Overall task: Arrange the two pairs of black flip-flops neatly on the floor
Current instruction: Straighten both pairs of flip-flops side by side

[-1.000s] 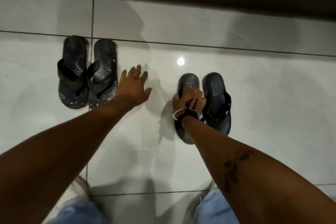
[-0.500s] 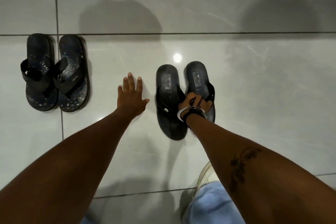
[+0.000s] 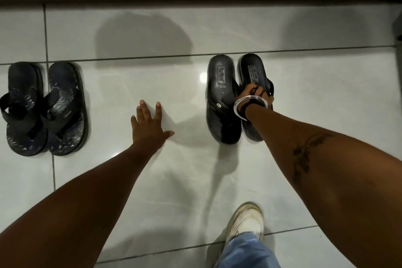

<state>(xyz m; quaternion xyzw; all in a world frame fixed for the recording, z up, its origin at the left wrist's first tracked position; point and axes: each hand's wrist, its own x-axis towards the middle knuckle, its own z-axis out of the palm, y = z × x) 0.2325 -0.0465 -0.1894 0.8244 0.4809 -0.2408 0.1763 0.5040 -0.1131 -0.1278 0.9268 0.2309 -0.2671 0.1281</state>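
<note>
Since earlier frame plain black rubber flip-flop pair (image 3: 224, 100) moved up to grout line. Right hand (image 3: 253, 91) grips its right sandal strap. Left hand (image 3: 150, 126) open, fingers spread over glossy white tile floor (image 3: 152, 191). Patterned black flip-flop pair (image 3: 43, 109) already together. Seems nearly done.

I see a glossy white tiled floor (image 3: 315, 93) with dark grout lines. At the frame's left a patterned black pair (image 3: 43, 109) lies side by side; right of centre sits a plain black pair (image 3: 221, 98), and a white shoe (image 3: 245, 222) stands low right.

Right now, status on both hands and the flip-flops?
Left hand open, flat on the floor. Right hand gripping right pair. Left pair side by side, untouched. Nothing in the way.
</note>
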